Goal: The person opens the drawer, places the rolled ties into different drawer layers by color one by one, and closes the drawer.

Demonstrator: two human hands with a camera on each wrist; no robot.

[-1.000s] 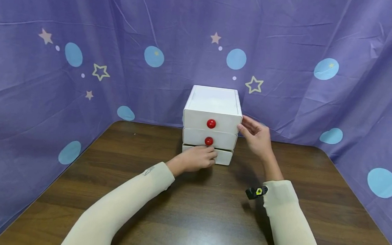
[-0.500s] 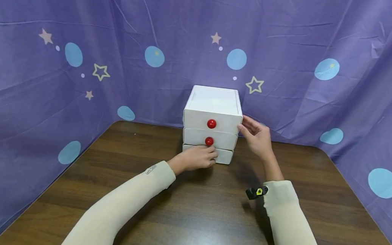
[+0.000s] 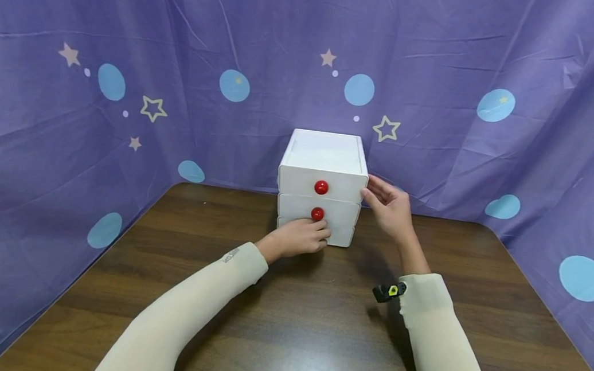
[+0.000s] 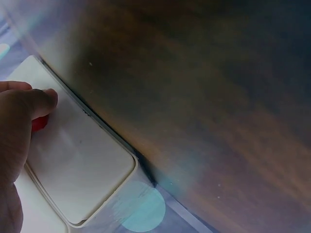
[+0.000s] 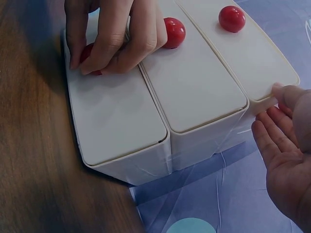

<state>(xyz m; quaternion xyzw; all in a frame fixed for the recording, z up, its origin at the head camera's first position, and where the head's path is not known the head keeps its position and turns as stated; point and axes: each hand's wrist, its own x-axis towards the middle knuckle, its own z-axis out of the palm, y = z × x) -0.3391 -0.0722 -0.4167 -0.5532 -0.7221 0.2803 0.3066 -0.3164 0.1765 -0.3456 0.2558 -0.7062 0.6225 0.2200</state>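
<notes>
A white three-drawer unit [image 3: 325, 150] stands on the table, with a round red knob on each drawer front. At the bottom drawer [image 5: 119, 114], my left hand [image 3: 301, 237] pinches its red knob [image 4: 40, 123], which the fingers mostly cover. That drawer front sits flush with the frame. My right hand [image 3: 391, 209] rests against the unit's right side near the top drawer [image 5: 260, 58]. Its thumb touches the front edge while the fairly straight fingers lie along the side wall. Above the left hand, the middle red knob [image 3: 317, 214] and the top red knob [image 3: 321, 187] show.
The brown wooden table [image 3: 287, 323] extends in front of the unit and to both sides. Close behind hangs a purple curtain [image 3: 430, 57] with stars and blue dots. A small black device [image 3: 389, 292] is attached at the right wrist.
The bottom drawer has slid inward under my left hand, and the dark gap along its top has gone. My right hand has stayed at the unit's side.
</notes>
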